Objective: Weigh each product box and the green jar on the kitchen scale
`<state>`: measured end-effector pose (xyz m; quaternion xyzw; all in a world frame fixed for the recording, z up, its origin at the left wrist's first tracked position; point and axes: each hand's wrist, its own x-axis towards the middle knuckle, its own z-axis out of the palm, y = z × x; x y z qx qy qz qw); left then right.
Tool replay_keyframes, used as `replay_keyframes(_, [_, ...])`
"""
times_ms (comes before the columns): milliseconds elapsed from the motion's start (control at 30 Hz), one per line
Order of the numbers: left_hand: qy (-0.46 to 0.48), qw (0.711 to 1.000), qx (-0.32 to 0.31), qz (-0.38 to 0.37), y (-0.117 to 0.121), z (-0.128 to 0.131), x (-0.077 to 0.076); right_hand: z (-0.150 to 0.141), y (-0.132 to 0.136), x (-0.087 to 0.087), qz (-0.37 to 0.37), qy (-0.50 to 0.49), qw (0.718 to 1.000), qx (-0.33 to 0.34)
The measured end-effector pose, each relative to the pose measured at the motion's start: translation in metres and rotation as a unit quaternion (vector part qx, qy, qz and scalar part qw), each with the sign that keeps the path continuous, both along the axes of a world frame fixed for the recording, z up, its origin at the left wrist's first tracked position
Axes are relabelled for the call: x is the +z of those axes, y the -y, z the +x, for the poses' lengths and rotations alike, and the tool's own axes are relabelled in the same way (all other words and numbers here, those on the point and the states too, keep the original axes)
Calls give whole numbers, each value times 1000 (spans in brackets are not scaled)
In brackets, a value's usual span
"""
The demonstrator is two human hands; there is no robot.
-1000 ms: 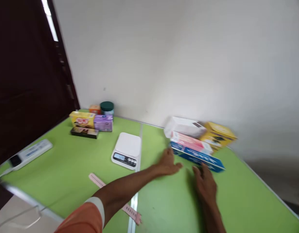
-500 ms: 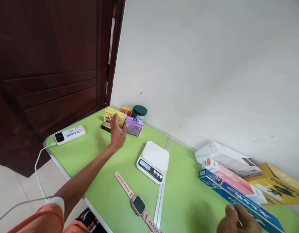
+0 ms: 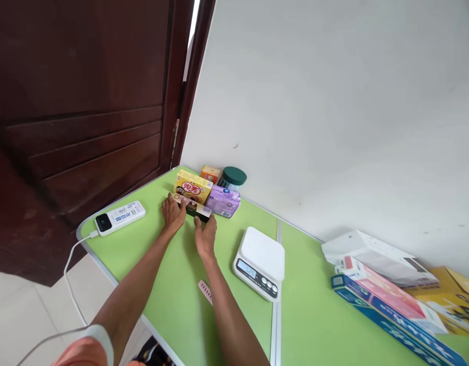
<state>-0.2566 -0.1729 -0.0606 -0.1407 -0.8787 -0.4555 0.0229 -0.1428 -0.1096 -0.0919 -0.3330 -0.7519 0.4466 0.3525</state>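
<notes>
My left hand (image 3: 173, 213) grips the left end of a long, low black box (image 3: 197, 210) with a pale printed top. At its right end my right hand (image 3: 206, 236) has closed on the same box. Right behind it stand a yellow printed carton (image 3: 192, 187) and a purple soft pack (image 3: 223, 202). An orange box (image 3: 210, 173) and a jar with a dark green lid (image 3: 234, 176) are further back by the wall. The pink watch strap (image 3: 205, 291) shows partly beside my right forearm, which hides the rest of the watch.
A white kitchen scale (image 3: 259, 263) with a lit display sits right of my hands. To the left lies a white power bank (image 3: 120, 217) with a cable. Along the wall at right are a white box (image 3: 375, 254), a pink box (image 3: 394, 292), a blue box (image 3: 398, 320) and a yellow box (image 3: 449, 300).
My right hand has come from the lower right across to the black box. My left hand has lowered onto its left end. The view has shifted slightly left.
</notes>
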Motion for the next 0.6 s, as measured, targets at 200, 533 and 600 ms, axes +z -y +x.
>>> replay_keyframes(200, [-2, 1000, 15, 21, 3, 11, 10, 9, 17, 10, -45, -11, 998, -31])
replay_keyframes(533, [-62, 948, -213, 228, -11, 88, 32, 111, -2, 75, 104, -66, 979, -164])
replay_keyframes(600, [-34, 931, -288, 220, -19, 115, 26, 151, -19, 75, 140, -64, 967, -205])
